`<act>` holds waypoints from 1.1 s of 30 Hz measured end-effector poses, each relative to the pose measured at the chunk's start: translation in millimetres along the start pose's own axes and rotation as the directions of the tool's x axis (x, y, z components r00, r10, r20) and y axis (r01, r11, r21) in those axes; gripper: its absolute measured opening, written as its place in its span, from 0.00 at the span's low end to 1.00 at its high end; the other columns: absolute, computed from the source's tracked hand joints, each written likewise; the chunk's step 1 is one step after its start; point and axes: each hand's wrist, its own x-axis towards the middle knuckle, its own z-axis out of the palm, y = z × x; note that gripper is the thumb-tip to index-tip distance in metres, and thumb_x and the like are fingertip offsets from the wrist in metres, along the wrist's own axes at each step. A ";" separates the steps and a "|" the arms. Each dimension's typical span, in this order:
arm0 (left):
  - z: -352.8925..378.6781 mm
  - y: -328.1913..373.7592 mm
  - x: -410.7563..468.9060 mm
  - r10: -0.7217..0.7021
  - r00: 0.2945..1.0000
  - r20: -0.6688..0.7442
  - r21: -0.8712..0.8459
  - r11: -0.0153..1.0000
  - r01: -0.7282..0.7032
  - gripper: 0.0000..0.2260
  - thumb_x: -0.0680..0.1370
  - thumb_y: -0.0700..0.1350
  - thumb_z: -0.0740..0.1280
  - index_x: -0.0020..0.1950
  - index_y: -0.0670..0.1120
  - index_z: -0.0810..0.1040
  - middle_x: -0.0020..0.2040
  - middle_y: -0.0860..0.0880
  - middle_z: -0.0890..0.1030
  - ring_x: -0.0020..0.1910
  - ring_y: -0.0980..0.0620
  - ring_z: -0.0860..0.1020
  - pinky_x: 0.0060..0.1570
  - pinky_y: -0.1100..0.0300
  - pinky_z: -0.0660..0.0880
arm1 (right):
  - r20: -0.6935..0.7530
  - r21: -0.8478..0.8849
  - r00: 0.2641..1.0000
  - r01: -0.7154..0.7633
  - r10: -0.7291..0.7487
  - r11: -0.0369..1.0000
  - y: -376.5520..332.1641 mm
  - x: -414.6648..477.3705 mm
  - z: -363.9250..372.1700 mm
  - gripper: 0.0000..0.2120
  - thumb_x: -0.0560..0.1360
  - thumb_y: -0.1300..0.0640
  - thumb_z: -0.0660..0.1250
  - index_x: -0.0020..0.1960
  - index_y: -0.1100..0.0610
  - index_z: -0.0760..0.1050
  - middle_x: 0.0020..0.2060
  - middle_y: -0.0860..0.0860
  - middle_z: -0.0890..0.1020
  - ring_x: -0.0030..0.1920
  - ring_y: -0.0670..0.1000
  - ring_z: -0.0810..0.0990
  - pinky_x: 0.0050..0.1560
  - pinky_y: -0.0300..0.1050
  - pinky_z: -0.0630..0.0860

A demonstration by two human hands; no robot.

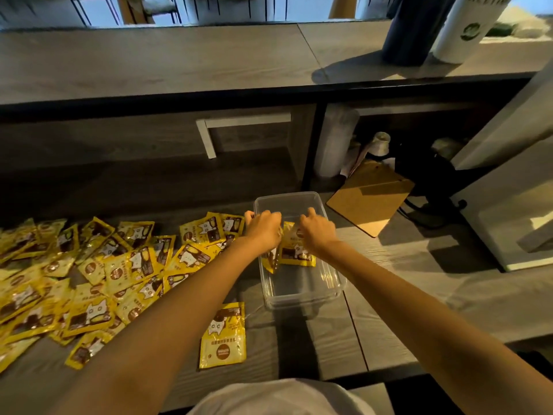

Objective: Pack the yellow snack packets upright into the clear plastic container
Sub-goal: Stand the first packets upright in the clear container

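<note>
A clear plastic container (302, 290) stands on the wooden table in the middle. Inside it, yellow snack packets (296, 254) stand upright near the far half. My left hand (263, 227) and my right hand (315, 230) both reach over the container's rim and hold the tops of these packets. One more packet (223, 335) lies flat just left of the container's near end. A large heap of yellow packets (98, 271) covers the table to the left.
A brown clipboard (371, 197) lies right of the container's far end. A raised shelf (179, 64) runs across the back, with a dark bottle (410, 28) and a white cup (466, 28) on it. A white box (514, 211) stands at the right.
</note>
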 end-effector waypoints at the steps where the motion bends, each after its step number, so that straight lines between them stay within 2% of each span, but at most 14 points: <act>1: -1.1 -2.2 -0.7 -0.022 0.999 -0.032 -0.094 0.995 0.019 0.16 0.76 0.38 0.63 0.63 0.47 0.73 0.63 0.45 0.75 0.66 0.43 0.69 0.64 0.53 0.61 | -0.031 -0.030 1.000 -0.001 0.001 1.000 0.2 -1.8 -7.5 0.16 0.77 0.61 0.62 0.64 0.62 0.70 0.64 0.59 0.70 0.61 0.59 0.75 0.56 0.51 0.75; 5: -8.7 -7.6 -4.6 -0.091 0.987 -0.130 -0.454 0.891 0.023 0.12 0.75 0.36 0.66 0.57 0.46 0.79 0.59 0.45 0.78 0.59 0.46 0.76 0.55 0.54 0.73 | -0.152 -0.069 0.986 -0.077 0.066 0.995 10.9 -6.6 -29.8 0.13 0.78 0.57 0.61 0.56 0.64 0.76 0.50 0.60 0.78 0.51 0.59 0.78 0.46 0.49 0.74; 6: -10.4 -7.7 -5.7 -0.102 0.982 -0.156 -0.497 0.867 0.011 0.11 0.75 0.35 0.66 0.54 0.45 0.80 0.57 0.45 0.79 0.57 0.47 0.77 0.50 0.56 0.75 | -0.182 -0.051 0.979 -0.104 0.093 0.993 15.0 -6.6 -31.6 0.13 0.78 0.56 0.60 0.55 0.65 0.76 0.48 0.61 0.79 0.50 0.59 0.77 0.45 0.49 0.73; 9: -14.8 -4.4 -11.4 -0.071 0.982 -0.177 -0.559 0.828 -0.041 0.07 0.74 0.35 0.67 0.48 0.45 0.79 0.51 0.45 0.80 0.49 0.50 0.78 0.39 0.62 0.75 | -0.200 0.056 0.978 -0.053 0.063 0.997 21.4 -8.1 -32.6 0.14 0.79 0.55 0.59 0.54 0.64 0.76 0.50 0.61 0.81 0.54 0.60 0.77 0.48 0.51 0.74; 11: -15.3 -1.4 -20.5 0.030 0.991 -0.127 -0.573 0.814 -0.098 0.06 0.74 0.35 0.68 0.45 0.46 0.78 0.47 0.46 0.79 0.46 0.52 0.78 0.39 0.62 0.76 | -0.139 0.134 0.989 -0.040 0.058 0.990 23.4 -9.5 -30.9 0.13 0.78 0.55 0.60 0.55 0.62 0.77 0.49 0.60 0.81 0.50 0.60 0.79 0.45 0.50 0.74; 14: -7.4 0.4 -39.1 0.172 0.984 -0.052 -0.515 0.839 -0.174 0.04 0.74 0.36 0.68 0.45 0.44 0.78 0.48 0.45 0.81 0.48 0.50 0.79 0.47 0.56 0.78 | -0.088 0.165 0.996 0.002 0.013 0.986 26.2 -14.8 -28.7 0.11 0.77 0.58 0.61 0.54 0.61 0.77 0.50 0.61 0.81 0.50 0.60 0.79 0.43 0.49 0.73; 16: 0.0 -0.7 -50.7 0.227 0.974 -0.004 -0.467 0.861 -0.203 0.04 0.74 0.37 0.68 0.46 0.44 0.78 0.48 0.46 0.80 0.48 0.50 0.79 0.47 0.56 0.78 | -0.040 0.146 0.998 0.056 -0.051 0.988 26.0 -25.2 -28.8 0.11 0.76 0.60 0.61 0.54 0.62 0.77 0.52 0.61 0.80 0.51 0.60 0.79 0.43 0.48 0.73; 18: 6.0 -3.3 -59.9 0.265 0.963 0.047 -0.442 0.870 -0.218 0.04 0.73 0.38 0.68 0.44 0.46 0.76 0.46 0.47 0.80 0.47 0.50 0.79 0.47 0.55 0.78 | 0.004 0.110 0.992 0.129 -0.130 0.986 25.3 -37.6 -26.4 0.11 0.76 0.61 0.62 0.54 0.63 0.78 0.52 0.61 0.80 0.52 0.61 0.78 0.48 0.51 0.75; 21: 13.0 -7.4 -71.9 0.314 0.941 0.127 -0.405 0.882 -0.240 0.07 0.73 0.38 0.68 0.41 0.49 0.73 0.48 0.45 0.80 0.49 0.47 0.79 0.51 0.50 0.78 | 0.020 0.136 0.973 0.223 -0.228 0.965 25.7 -53.9 -14.1 0.07 0.74 0.63 0.64 0.46 0.65 0.80 0.45 0.62 0.82 0.46 0.61 0.79 0.50 0.54 0.76; 23: 17.4 -8.4 -78.5 0.338 0.923 0.183 -0.342 0.902 -0.262 0.07 0.72 0.38 0.67 0.41 0.49 0.72 0.47 0.45 0.79 0.48 0.46 0.78 0.48 0.51 0.77 | -0.008 0.151 0.972 0.234 -0.236 0.960 26.5 -61.9 -8.1 0.05 0.73 0.64 0.65 0.41 0.64 0.79 0.42 0.62 0.81 0.41 0.57 0.74 0.49 0.52 0.75; 25: 18.8 -7.2 -83.2 0.350 0.911 0.219 -0.299 0.913 -0.279 0.06 0.72 0.39 0.65 0.45 0.48 0.70 0.46 0.46 0.77 0.46 0.47 0.76 0.42 0.54 0.73 | -0.005 0.145 0.971 0.236 -0.238 0.961 26.5 -69.8 -8.1 0.05 0.73 0.63 0.64 0.39 0.59 0.75 0.44 0.61 0.81 0.43 0.54 0.70 0.51 0.46 0.70; 29: 23.9 -3.0 -88.3 0.361 0.892 0.273 -0.149 0.932 -0.331 0.17 0.73 0.47 0.66 0.61 0.47 0.70 0.52 0.47 0.76 0.49 0.48 0.76 0.40 0.58 0.72 | 0.043 0.092 0.962 0.264 -0.268 0.960 30.3 -81.3 -2.6 0.09 0.75 0.61 0.62 0.49 0.61 0.79 0.50 0.57 0.83 0.52 0.58 0.76 0.58 0.46 0.66; 31: 31.9 -1.3 -89.3 0.373 0.898 0.235 -0.036 0.926 -0.375 0.17 0.74 0.49 0.66 0.62 0.46 0.72 0.53 0.46 0.78 0.51 0.47 0.76 0.41 0.59 0.69 | 0.078 0.103 0.961 0.258 -0.266 0.961 33.0 -86.7 0.8 0.12 0.75 0.60 0.60 0.54 0.59 0.80 0.52 0.56 0.83 0.53 0.58 0.78 0.61 0.47 0.66; 33: 39.7 -0.4 -88.9 0.366 0.914 0.176 -0.037 0.930 -0.365 0.13 0.76 0.46 0.65 0.60 0.46 0.75 0.54 0.45 0.79 0.52 0.47 0.76 0.45 0.58 0.71 | 0.103 0.176 0.963 0.227 -0.247 0.958 34.8 -90.6 2.5 0.13 0.76 0.60 0.60 0.56 0.58 0.80 0.52 0.56 0.83 0.51 0.57 0.78 0.60 0.48 0.69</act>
